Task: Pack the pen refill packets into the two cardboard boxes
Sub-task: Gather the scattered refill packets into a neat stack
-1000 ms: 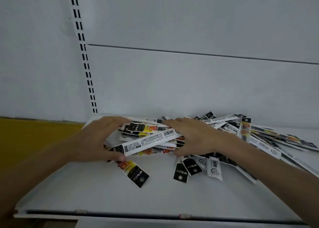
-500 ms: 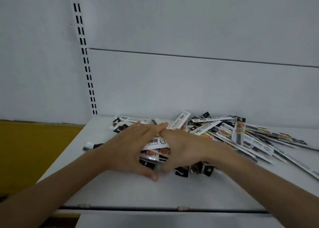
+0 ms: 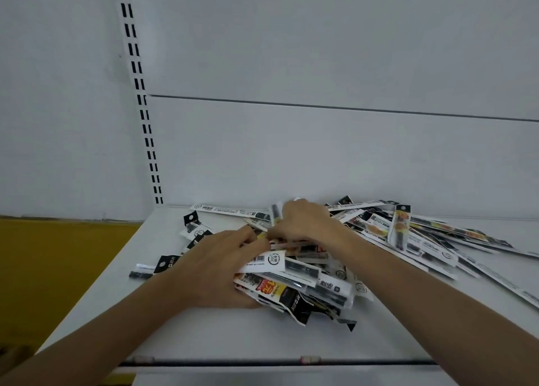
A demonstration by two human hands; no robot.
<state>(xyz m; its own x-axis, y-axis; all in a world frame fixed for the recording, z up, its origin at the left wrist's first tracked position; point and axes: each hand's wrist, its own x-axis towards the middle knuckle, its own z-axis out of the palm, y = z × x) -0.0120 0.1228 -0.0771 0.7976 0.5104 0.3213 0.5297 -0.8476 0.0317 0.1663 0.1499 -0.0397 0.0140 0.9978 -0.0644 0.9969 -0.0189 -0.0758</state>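
Both bare arms reach forward from the bottom corners and come close together in the middle. The left hand (image 3: 215, 269) lies palm down. Its fingers curl over the top of a bunch of packets (image 3: 303, 286) and its thumb is tucked under it. The right hand (image 3: 306, 222) is a bit farther away, knuckles up, fingers bent down onto the same bunch. The fingertips of the two hands almost touch.
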